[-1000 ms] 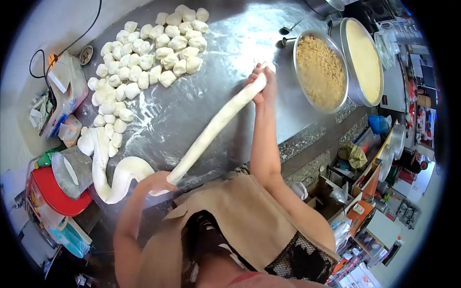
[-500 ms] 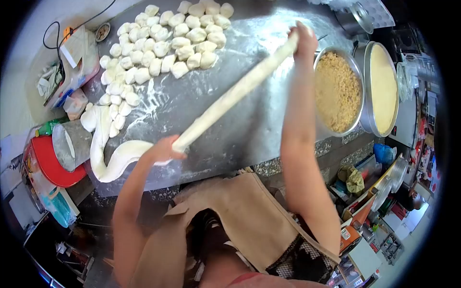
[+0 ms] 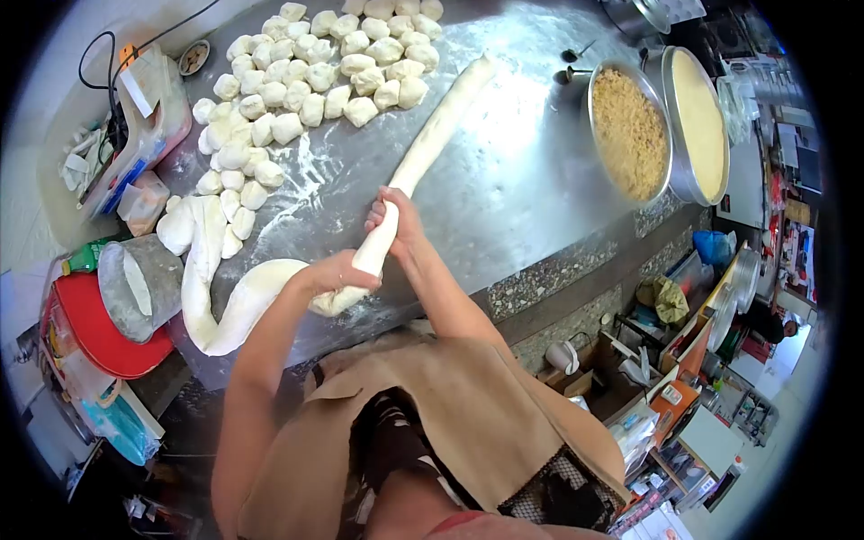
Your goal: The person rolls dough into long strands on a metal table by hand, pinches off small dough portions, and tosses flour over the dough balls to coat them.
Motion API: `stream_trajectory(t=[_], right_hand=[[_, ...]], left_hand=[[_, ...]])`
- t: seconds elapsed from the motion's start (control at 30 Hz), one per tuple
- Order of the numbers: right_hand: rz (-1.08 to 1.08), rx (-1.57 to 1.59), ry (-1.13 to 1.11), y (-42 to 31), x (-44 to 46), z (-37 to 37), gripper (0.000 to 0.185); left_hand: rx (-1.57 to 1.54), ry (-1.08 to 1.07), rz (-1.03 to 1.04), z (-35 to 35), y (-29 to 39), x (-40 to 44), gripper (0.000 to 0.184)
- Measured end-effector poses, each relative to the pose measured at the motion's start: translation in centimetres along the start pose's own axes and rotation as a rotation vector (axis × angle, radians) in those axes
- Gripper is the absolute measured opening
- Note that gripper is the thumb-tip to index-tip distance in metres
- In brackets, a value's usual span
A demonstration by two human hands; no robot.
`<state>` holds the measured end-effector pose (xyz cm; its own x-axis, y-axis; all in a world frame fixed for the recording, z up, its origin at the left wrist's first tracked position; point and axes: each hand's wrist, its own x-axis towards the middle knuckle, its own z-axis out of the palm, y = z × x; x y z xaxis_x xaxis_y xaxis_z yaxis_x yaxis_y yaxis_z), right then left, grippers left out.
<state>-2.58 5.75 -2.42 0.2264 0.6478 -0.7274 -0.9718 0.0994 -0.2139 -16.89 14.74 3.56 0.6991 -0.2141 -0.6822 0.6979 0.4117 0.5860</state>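
Gripping the long, white, smooth dough rope (image 3: 436,135), your left hand (image 3: 338,273) and right hand (image 3: 396,216) sit close together; it stretches across the flour-dusted grey metal worktop (image 3: 517,193), near rounded white dough lumps (image 3: 360,112).

dough rope (image 3: 441,123) partly hidden, pot (image 3: 637,15) cropped

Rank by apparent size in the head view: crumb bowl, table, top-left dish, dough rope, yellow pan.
1. Table
2. Dough rope, partly hidden
3. Crumb bowl and yellow pan: too alike to rank; the bowl overlaps the pan
4. Top-left dish
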Motion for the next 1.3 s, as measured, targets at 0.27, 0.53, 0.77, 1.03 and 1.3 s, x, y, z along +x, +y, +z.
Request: stream_trajectory(t=[0.27,0.53,0.77,1.03,1.3], right_hand=[[-0.126,0.251,-0.315,-5.5,1.1,1.7,0.018],[-0.123,0.399,-0.511,-10.5,3.2,-1.4,0.025],[-0.189,0.268,-0.581,-14.4,2.1,-1.3,0.025],[-0.312,0.233,-0.297,-19.4,-1.3,1.3,0.018],[-0.369,0.14,-0.341,-24.9,0.6,-4.3,0.017]], left_hand=[[0.291,-0.085,-0.01,0.6,-3.1,-4.5,0.051],[0.364,0.012,-0.093,0.8,-8.5,-6.6,0.046],[0.59,0.267,-0.163,0.5,-11.0,-7.1,0.06],[0.696,0.365,-0.346,3.2,-6.3,-8.8,0.056],[0.86,0.38,-0.405,0.6,-10.9,-9.0,0.052]])
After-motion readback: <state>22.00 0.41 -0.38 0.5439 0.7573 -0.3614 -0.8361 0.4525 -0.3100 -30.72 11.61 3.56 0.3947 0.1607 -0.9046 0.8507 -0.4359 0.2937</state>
